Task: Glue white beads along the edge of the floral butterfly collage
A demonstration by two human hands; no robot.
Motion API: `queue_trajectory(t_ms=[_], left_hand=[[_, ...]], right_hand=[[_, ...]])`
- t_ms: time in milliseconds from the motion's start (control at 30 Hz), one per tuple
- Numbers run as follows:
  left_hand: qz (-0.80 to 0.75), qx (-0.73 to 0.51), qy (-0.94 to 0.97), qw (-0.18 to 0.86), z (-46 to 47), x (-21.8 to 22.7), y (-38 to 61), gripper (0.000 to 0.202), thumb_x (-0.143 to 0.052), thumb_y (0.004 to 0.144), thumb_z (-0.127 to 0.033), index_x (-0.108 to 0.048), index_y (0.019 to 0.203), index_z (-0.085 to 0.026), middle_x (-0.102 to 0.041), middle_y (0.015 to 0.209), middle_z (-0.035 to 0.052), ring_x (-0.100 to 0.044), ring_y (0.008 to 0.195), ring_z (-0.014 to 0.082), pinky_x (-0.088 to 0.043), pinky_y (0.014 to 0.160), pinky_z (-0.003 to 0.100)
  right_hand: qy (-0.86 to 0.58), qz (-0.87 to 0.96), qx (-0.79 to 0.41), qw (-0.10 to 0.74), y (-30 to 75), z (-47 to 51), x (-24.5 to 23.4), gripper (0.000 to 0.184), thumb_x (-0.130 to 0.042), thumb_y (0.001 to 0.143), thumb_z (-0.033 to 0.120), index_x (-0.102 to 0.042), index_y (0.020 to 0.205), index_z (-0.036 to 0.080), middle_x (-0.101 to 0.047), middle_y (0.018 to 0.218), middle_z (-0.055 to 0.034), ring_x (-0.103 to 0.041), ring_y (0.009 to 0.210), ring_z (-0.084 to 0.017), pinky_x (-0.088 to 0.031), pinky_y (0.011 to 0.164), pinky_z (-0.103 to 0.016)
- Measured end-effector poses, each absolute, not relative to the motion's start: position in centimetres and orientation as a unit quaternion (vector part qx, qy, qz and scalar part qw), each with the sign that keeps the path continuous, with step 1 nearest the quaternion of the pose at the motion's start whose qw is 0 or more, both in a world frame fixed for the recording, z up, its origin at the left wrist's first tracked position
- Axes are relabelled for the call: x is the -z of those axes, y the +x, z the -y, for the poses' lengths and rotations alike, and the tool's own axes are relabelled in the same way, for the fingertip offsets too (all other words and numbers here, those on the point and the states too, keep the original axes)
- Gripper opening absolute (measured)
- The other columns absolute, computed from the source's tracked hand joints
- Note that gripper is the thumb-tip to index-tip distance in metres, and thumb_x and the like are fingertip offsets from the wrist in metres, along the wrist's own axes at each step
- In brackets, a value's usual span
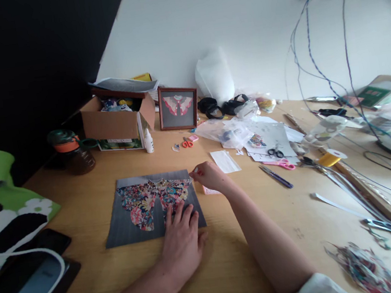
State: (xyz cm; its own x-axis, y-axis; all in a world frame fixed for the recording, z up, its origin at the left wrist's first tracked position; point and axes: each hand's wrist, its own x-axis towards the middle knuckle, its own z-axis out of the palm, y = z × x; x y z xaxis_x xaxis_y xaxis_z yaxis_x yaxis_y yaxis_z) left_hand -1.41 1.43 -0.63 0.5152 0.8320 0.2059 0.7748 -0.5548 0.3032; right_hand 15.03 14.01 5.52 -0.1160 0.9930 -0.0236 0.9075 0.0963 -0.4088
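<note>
A grey card (pixel 126 226) lies on the wooden table (pixel 230 267) with a floral fabric butterfly (pixel 145 201) laid on it. My left hand (pixel 182 235) rests flat on the card's near right corner, fingers stretched out over the butterfly's lower wing. My right hand (pixel 210 176) is at the card's far right corner, fingertips pinched together on something small and pale at the wing tip; I cannot make out what it is. A small pink item (pixel 209 191) lies under that hand.
A cardboard box (pixel 115 121), glue bottle (pixel 148 141), framed butterfly picture (pixel 178 106) and brown jar (pixel 72 151) stand at the back. Scissors (pixel 187 143), papers (pixel 270 138), pink scissors (pixel 282 164), a pen (pixel 276 176) and cables (pixel 366 117) crowd the right. A phone (pixel 50 239) lies left.
</note>
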Motion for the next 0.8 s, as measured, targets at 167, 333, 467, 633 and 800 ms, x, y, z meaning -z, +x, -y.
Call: queue_trajectory(t_ms=[167,333,467,633,800], left_hand=[[-0.464,-0.169,0.865,0.087,-1.42,0.67,-1.31,0.041,-0.055,0.090,-0.033,-0.060,0.125,-0.012,-0.052,0.140,0.0105,-0.034,0.136,0.0329,-0.018,0.117,0.058],[-0.464,-0.167,0.866,0.085,-1.45,0.71,-1.22,0.041,-0.055,0.090,-0.033,-0.059,0.125,-0.011,-0.051,0.140,0.0110,-0.033,0.137,0.0331,-0.018,0.117,0.058],[-0.463,-0.169,0.866,0.083,-1.53,0.79,-1.28,0.042,-0.055,0.090,-0.034,-0.059,0.126,-0.012,-0.051,0.140,0.0109,-0.033,0.136,0.0329,-0.018,0.117,0.058],[-0.461,-0.171,0.867,0.083,-1.44,0.73,-1.33,0.041,-0.054,0.090,-0.032,-0.060,0.125,-0.012,-0.051,0.140,0.0106,-0.034,0.136,0.0326,-0.018,0.117,0.058],[-0.461,-0.174,0.866,0.080,-1.47,0.70,-1.34,0.041,-0.055,0.090,-0.032,-0.060,0.125,-0.012,-0.052,0.139,0.0113,-0.033,0.136,0.0327,-0.018,0.117,0.058]], right_hand=[[-0.653,0.731,-0.157,0.123,14.96,-14.01,-5.52,0.024,-0.057,0.087,0.030,-0.074,0.078,0.015,-0.072,0.073,-0.0084,-0.065,0.070,-0.018,-0.038,0.061,-0.024],[-0.656,0.730,-0.155,0.115,14.99,-14.05,-5.43,0.025,-0.057,0.087,0.031,-0.074,0.081,0.015,-0.072,0.075,-0.0087,-0.065,0.071,-0.018,-0.039,0.061,-0.024],[-0.653,0.731,-0.159,0.120,14.98,-14.04,-5.42,0.024,-0.057,0.088,0.030,-0.074,0.080,0.014,-0.072,0.075,-0.0085,-0.065,0.070,-0.018,-0.039,0.061,-0.024],[-0.653,0.731,-0.161,0.122,14.99,-14.04,-5.47,0.024,-0.057,0.088,0.030,-0.074,0.079,0.014,-0.072,0.074,-0.0086,-0.065,0.069,-0.018,-0.039,0.060,-0.023],[-0.656,0.724,-0.170,0.129,15.31,-14.11,-5.53,0.027,-0.057,0.088,0.032,-0.072,0.073,0.016,-0.071,0.072,-0.0072,-0.063,0.066,-0.016,-0.037,0.058,-0.023]])
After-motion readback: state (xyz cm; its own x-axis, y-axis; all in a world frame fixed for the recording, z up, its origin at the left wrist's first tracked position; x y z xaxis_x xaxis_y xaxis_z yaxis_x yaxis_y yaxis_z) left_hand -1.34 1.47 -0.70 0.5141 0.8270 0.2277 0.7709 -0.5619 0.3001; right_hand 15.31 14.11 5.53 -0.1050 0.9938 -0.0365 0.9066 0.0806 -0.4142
